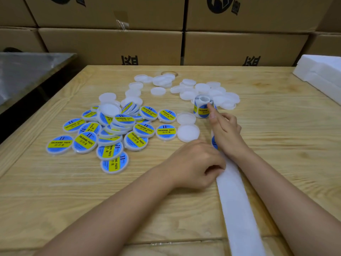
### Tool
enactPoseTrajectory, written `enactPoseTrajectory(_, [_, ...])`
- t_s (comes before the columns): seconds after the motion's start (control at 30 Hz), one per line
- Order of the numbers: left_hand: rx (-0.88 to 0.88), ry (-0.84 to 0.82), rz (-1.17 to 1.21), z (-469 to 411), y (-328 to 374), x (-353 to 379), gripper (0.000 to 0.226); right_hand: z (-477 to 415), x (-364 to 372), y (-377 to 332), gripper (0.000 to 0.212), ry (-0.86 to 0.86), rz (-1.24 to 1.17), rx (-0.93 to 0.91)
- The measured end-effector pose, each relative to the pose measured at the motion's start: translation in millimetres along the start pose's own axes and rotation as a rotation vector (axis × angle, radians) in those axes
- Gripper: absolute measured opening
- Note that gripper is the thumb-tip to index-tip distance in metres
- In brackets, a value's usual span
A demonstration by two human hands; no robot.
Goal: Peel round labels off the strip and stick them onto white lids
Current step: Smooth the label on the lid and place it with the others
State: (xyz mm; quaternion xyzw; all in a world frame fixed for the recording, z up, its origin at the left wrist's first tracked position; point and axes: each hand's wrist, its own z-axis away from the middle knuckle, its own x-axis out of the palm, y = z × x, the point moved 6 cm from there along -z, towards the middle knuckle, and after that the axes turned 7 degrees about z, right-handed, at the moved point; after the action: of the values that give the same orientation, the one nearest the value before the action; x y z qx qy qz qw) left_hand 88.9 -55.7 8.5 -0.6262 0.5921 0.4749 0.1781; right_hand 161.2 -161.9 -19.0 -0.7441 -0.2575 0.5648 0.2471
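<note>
fingers (pixel 216 161) of the left hand (pixel 195 163) curl in and pinch the left edge of the white strip (pixel 239 209), on the person's side of the roll (pixel 203 107); what sits between the fingertips is hidden. the strip's long axis runs from the near table edge, where it is cut off, away toward the roll, leaning slightly left. the right hand (pixel 227 132) lies over the strip just short of the roll and covers all but a blue sliver of one label (pixel 214 143). its index finger is straight, tip touching the roll; the rest are loosely bent, grasping nothing. two blank lids (pixel 188 133) lie just left of the roll, with labelled lids (pixel 110 133) heaped further left on the wooden table (pixel 55 200).
</note>
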Motion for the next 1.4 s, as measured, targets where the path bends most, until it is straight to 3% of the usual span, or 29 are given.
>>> enactPoseTrajectory(0.17, [-0.084, 0.043, -0.044, 6.5, -19.2, -4.4, 0.003, -2.7, -20.3, -6.3, 0.036, 0.172, -0.143, -0.063])
enactPoseTrajectory(0.3, [-0.223, 0.077, -0.046, 8.1, -34.3, -5.9, 0.028, 4.3, -27.8, -6.6, 0.020, 0.216, 0.138, -0.067])
enactPoseTrajectory(0.4, [-0.301, 0.094, -0.078, 10.1, -42.3, -4.5, 0.051, 8.1, -22.2, -7.8, 0.017, 0.090, 0.318, -0.104])
enactPoseTrajectory(0.6, [-0.494, -0.070, -0.193, 14.1, -58.3, 6.7, 0.081, 13.0, -9.4, -7.4, 0.041, -0.212, 0.547, -0.108])
enactPoseTrajectory(0.83, [-0.542, -0.063, -0.233, 13.6, -59.6, 5.5, 0.053, 10.7, -18.6, -4.9, 0.036, -0.252, 0.598, -0.051])
enactPoseTrajectory(1.1, [-0.540, -0.085, -0.340, 12.4, -61.1, 4.8, 0.046, 12.4, -16.7, -11.9, 0.036, -0.254, 0.600, -0.077])
enactPoseTrajectory(1.4, [-0.504, -0.074, -0.302, 10.4, -58.1, 3.8, 0.040, 13.1, -20.7, -13.3, 0.023, -0.187, 0.557, -0.023])
